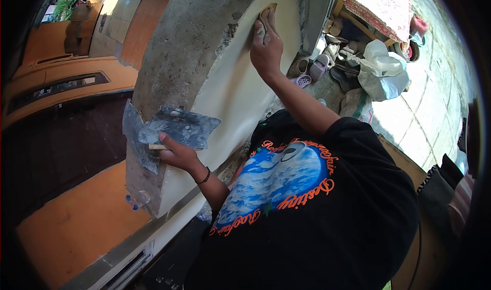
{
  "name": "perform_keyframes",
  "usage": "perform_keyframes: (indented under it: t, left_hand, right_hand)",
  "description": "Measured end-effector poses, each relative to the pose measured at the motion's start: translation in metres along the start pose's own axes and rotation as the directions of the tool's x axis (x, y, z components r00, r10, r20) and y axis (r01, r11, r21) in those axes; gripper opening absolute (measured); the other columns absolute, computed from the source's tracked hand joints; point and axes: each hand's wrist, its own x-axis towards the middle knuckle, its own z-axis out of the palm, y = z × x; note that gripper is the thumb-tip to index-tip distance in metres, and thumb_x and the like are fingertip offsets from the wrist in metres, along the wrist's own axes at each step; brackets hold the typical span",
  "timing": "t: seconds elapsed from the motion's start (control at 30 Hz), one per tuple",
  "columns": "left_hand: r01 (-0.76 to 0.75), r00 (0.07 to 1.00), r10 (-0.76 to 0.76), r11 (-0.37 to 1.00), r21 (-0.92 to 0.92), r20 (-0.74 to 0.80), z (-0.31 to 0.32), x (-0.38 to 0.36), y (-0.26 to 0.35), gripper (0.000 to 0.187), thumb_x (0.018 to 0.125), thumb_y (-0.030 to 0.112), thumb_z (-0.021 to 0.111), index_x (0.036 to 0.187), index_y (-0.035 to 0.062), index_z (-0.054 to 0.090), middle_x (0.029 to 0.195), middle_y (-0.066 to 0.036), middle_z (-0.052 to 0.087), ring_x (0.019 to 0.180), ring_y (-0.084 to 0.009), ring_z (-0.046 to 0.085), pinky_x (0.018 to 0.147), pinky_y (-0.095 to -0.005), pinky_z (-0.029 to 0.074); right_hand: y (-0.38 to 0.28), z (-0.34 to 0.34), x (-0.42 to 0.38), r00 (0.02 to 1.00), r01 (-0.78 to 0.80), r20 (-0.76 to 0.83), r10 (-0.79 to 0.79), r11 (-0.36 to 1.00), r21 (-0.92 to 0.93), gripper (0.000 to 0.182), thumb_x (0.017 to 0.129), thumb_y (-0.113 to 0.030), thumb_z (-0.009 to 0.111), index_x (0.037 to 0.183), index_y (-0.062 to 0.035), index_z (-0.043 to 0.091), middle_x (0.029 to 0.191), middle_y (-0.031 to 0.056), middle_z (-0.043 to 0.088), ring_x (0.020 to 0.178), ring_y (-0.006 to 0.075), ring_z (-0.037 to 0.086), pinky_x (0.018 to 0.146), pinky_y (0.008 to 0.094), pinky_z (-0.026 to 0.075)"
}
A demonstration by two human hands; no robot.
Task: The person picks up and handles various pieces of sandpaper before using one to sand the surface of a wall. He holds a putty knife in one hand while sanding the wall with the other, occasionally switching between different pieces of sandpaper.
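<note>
My right hand (267, 49) is raised against the cream, smooth-coated wall strip (240, 70), fingers closed on a folded tan piece of sandpaper (268, 13) pressed to the surface. White dust marks its fingers. Lower down, my left hand (179, 154) grips a plastering trowel (179, 126), a flat grey plate smeared with dried filler. A pale wooden edge shows under the thumb. Behind it, partly covered, a second grey-smeared plate (134, 131) stands at an angle, close to the left hand's fingers.
Rough bare concrete (176, 44) runs beside the coated strip. A clear plastic bottle (142, 200) is at the wall's lower end. On the right are several shoes (319, 67), a white plastic bag (383, 70) and a cloth-covered table (376, 6). An orange wall (76, 228) lies to the left.
</note>
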Motion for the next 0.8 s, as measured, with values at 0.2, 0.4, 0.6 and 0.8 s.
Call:
perform_keyframes:
  t: [0.2,0.4,0.6,0.8]
  left_hand:
    - [-0.015,0.999,0.011,0.997,-0.074,-0.050,0.005,0.001,-0.007,0.059,0.090,0.039,0.049,0.094,-0.0195,0.054,0.089,-0.024,0.061,0.076,-0.0253,0.061,0.065,-0.0337,0.050]
    - [-0.007,1.000,0.006,0.999,-0.049,-0.028,0.005,0.002,-0.010,0.060,0.090,0.040,0.049,0.094,-0.0196,0.053,0.088,-0.024,0.060,0.078,-0.0258,0.061,0.067,-0.0336,0.050]
    - [-0.002,1.000,0.002,0.999,0.034,0.009,0.000,-0.001,-0.008,0.058,0.090,0.039,0.049,0.095,-0.0190,0.054,0.089,-0.024,0.060,0.077,-0.0260,0.062,0.066,-0.0340,0.051]
    - [0.040,0.999,-0.039,0.998,-0.057,0.018,0.002,0.000,-0.004,0.058,0.091,0.038,0.048,0.099,-0.0191,0.052,0.091,-0.025,0.060,0.078,-0.0264,0.062,0.066,-0.0338,0.051]
  right_hand:
    - [0.006,-0.007,-0.003,0.993,0.099,0.074,-0.091,0.989,-0.111,0.044,0.088,-0.013,0.047,0.130,-0.0014,0.043,0.136,0.0195,0.037,0.129,0.0332,0.032,0.106,0.0368,0.027]
    - [-0.026,-0.005,-0.038,0.979,0.161,0.136,-0.152,0.985,-0.058,0.041,0.090,-0.015,0.044,0.128,-0.0001,0.045,0.134,0.0209,0.040,0.128,0.0357,0.033,0.103,0.0370,0.031]
    - [-0.005,-0.007,0.016,0.996,-0.081,0.051,0.079,0.996,0.041,0.042,0.092,-0.019,0.043,0.128,0.0011,0.043,0.134,0.0241,0.038,0.128,0.0364,0.032,0.103,0.0363,0.031]
    - [-0.011,0.005,-0.004,0.998,0.050,0.045,-0.052,0.998,0.042,0.045,0.093,-0.021,0.042,0.133,0.0003,0.037,0.138,0.0235,0.033,0.130,0.0358,0.027,0.104,0.0366,0.029]
